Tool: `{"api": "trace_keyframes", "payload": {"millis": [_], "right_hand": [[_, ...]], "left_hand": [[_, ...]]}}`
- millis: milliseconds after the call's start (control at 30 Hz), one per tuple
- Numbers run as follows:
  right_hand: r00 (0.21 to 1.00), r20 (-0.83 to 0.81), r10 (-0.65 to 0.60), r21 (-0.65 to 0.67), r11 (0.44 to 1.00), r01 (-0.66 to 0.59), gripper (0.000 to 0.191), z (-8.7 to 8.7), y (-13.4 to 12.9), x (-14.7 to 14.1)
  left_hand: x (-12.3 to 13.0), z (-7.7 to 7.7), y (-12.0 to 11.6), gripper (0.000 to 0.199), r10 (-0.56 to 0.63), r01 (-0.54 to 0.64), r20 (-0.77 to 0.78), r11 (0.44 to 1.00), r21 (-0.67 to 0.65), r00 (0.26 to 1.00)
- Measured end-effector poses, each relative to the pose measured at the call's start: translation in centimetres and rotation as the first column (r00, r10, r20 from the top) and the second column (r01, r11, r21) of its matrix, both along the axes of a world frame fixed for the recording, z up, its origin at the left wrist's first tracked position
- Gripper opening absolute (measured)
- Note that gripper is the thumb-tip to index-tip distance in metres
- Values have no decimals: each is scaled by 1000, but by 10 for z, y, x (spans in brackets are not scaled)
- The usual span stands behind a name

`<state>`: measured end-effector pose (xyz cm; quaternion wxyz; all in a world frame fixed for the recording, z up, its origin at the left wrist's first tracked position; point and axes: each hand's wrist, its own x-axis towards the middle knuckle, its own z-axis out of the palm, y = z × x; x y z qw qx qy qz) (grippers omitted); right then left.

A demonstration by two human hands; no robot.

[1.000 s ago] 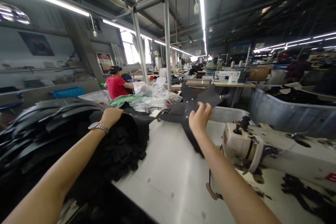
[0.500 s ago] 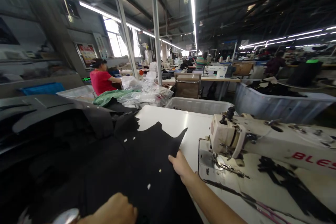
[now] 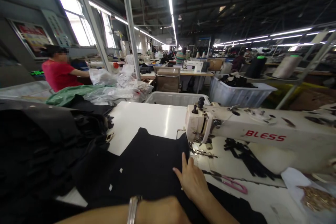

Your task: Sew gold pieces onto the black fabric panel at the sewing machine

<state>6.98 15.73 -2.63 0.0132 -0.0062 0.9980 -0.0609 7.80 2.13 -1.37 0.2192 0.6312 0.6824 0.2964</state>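
A black fabric piece [image 3: 147,161] with a notched outline lies over the white table, its upper right corner at the needle area of the sewing machine [image 3: 199,126]. My right hand [image 3: 193,178] presses down on the fabric near that corner, index finger stretched out and thumb apart. At the bottom edge is my left hand [image 3: 164,211], with a metal-banded watch [image 3: 133,208] on the wrist. It looks closed on the near part of the fabric, its fingertips hidden. Small white scraps [image 3: 110,187] sit on the fabric.
Pink-handled scissors [image 3: 233,183] and black strips [image 3: 244,157] lie on the machine bed. At right is a bag of small gold-coloured pieces [image 3: 317,197]. A dark fabric heap [image 3: 34,147] fills the left. Behind stand plastic bins [image 3: 241,94]; a person in red [image 3: 59,71] sits far left.
The view has swung right. The fabric piece has moved right, away from the heap, up to the machine. My right hand went from pinching its edge to lying on it; my left hand came right.
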Motion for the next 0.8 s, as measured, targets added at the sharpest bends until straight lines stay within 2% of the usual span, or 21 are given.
{"api": "trace_keyframes", "payload": {"millis": [33, 67, 100, 167, 233, 300, 367, 533, 700, 800], "right_hand": [[1000, -8, 13, -3, 1000, -13, 55, 1, -1, -1], [1000, -15, 24, -6, 1000, -24, 55, 2, -1, -1], [999, -21, 35, -9, 999, -35, 54, 3, -1, 1], [999, -35, 30, -16, 999, -31, 54, 3, 0, 8], [998, -55, 4, -8, 1000, -5, 54, -1, 5, 21], [996, -87, -21, 5, 1000, 21, 48, -8, 13, 33], [992, -128, 1, -18, 1000, -3, 39, -15, 22, 40], [973, -201, 111, -227, 961, -157, 27, -20, 46, 43], [954, -257, 155, -286, 931, -228, 25, -20, 64, 56], [946, -280, 161, -284, 927, -243, 25, -22, 68, 62]], "left_hand": [[-23, 7, -4, 23, 23, -18, -79, 998, 63, 997], [-48, 11, -9, 28, 238, -212, -185, 966, 147, 953], [-72, 13, -15, 33, 353, -323, -278, 935, 148, 894], [-109, 9, -26, 43, 351, -376, -431, 926, 29, 831], [-127, -2, -34, 45, 346, -440, -493, 894, -83, 798], [-127, -12, -38, 43, 377, -505, -517, 853, -129, 769], [-118, -17, -40, 42, 409, -553, -529, 821, -142, 743], [-93, -15, -33, 44, 469, -638, -551, 753, -159, 691], [-74, -17, -17, 48, 430, -577, -529, 804, -145, 732], [-68, -17, -13, 49, 415, -566, -531, 810, -154, 739]]}}
